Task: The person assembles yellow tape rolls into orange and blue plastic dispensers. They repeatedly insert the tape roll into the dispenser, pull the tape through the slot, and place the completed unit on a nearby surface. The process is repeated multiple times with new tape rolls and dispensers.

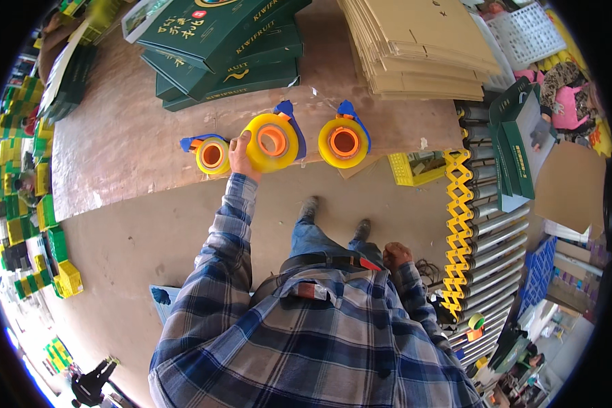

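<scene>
My left hand (pixel 240 155) is closed on the left rim of a tape dispenser (pixel 258 138), which carries a big yellow roll with an orange hub and a blue frame. It is at the table's front edge; whether it is lifted cannot be told. Just left of my fingers stands a smaller tape dispenser (pixel 202 157) with a yellow roll. To the right, a third tape dispenser (pixel 329 154) with a blue handle sits at the same edge. My right hand (pixel 398 255) hangs by my waist with its fingers curled, nothing visible in them.
On the table (pixel 115 136) lie stacked green boxes (pixel 228 85) and a pile of flat brown cartons (pixel 421 41). A yellow crate (pixel 415 168) is below the table edge. Along the right runs a roller conveyor (pixel 486 255), bearing an open green box (pixel 513 153) at its far end.
</scene>
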`<state>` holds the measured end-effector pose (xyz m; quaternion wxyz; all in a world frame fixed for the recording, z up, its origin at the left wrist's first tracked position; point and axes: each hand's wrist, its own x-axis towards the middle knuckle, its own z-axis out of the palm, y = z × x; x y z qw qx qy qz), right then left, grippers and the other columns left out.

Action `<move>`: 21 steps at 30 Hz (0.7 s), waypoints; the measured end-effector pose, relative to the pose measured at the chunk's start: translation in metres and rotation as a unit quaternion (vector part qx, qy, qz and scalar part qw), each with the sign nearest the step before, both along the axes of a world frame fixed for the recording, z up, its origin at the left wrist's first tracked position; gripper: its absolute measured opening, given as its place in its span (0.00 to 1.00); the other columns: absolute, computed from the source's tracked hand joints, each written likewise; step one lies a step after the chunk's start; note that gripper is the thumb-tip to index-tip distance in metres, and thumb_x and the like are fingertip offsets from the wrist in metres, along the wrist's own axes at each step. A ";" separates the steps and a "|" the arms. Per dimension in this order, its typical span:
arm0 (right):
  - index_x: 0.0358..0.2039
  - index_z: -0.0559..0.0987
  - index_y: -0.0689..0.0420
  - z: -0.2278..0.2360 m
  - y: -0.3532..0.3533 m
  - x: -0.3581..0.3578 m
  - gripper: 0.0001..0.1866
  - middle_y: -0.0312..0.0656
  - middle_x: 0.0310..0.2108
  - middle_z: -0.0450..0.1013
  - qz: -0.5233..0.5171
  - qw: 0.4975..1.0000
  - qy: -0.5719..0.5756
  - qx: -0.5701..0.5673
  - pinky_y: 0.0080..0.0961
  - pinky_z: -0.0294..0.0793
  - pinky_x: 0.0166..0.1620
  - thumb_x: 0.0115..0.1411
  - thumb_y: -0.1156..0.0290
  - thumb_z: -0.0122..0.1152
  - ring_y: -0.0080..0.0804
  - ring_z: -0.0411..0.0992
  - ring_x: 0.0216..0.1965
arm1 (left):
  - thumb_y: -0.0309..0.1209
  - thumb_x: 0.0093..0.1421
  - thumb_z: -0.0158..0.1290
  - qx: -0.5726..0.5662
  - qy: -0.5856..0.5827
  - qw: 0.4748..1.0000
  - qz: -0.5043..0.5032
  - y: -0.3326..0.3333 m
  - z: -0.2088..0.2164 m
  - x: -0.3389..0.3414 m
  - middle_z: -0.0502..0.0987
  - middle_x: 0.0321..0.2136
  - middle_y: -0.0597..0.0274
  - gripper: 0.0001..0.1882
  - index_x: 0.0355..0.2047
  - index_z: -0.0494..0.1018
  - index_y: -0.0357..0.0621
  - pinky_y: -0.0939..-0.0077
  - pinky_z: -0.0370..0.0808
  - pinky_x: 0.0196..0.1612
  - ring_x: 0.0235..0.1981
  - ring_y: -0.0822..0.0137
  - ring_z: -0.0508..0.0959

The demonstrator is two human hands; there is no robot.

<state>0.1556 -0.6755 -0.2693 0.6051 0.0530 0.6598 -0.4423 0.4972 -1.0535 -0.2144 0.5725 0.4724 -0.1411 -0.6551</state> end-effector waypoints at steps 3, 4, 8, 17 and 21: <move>0.30 0.77 0.58 0.010 -0.024 0.008 0.07 0.42 0.21 0.73 -0.009 1.000 0.000 -0.010 0.26 0.68 0.18 0.56 0.68 0.64 0.30 0.69 0.17 | 0.36 0.57 0.60 0.010 0.049 0.999 -0.017 -0.006 -0.026 0.016 0.72 0.32 0.63 0.13 0.32 0.66 0.47 0.67 0.77 0.38 0.32 0.66 0.75; 0.30 0.78 0.58 0.013 -0.035 0.009 0.07 0.42 0.20 0.73 -0.007 1.000 -0.004 -0.011 0.26 0.68 0.18 0.57 0.68 0.63 0.29 0.69 0.17 | 0.36 0.57 0.60 0.016 0.041 0.999 -0.005 -0.008 -0.033 0.018 0.72 0.32 0.63 0.13 0.32 0.67 0.47 0.67 0.77 0.38 0.32 0.66 0.75; 0.28 0.77 0.56 0.015 -0.061 0.017 0.06 0.39 0.19 0.73 0.005 0.999 0.039 -0.012 0.24 0.66 0.17 0.57 0.68 0.64 0.28 0.68 0.15 | 0.39 0.59 0.58 0.025 0.000 1.000 -0.006 -0.005 -0.047 0.019 0.73 0.34 0.62 0.14 0.36 0.68 0.45 0.66 0.76 0.40 0.36 0.66 0.75; 0.29 0.77 0.57 -0.002 -0.068 0.032 0.05 0.42 0.19 0.72 0.117 0.990 0.063 0.053 0.25 0.64 0.16 0.57 0.69 0.61 0.30 0.67 0.15 | 0.54 0.59 0.54 0.053 -0.511 0.836 -0.192 -0.002 -0.042 0.034 0.70 0.50 0.42 0.38 0.56 0.64 0.32 0.62 0.68 0.55 0.52 0.48 0.70; 0.30 0.78 0.57 -0.007 -0.068 0.028 0.06 0.42 0.19 0.72 0.141 0.985 0.083 0.054 0.25 0.66 0.17 0.56 0.69 0.61 0.31 0.68 0.16 | 0.53 0.57 0.53 -0.001 -0.629 0.735 -0.254 0.003 -0.017 0.040 0.65 0.55 0.35 0.39 0.57 0.63 0.30 0.58 0.64 0.60 0.57 0.40 0.65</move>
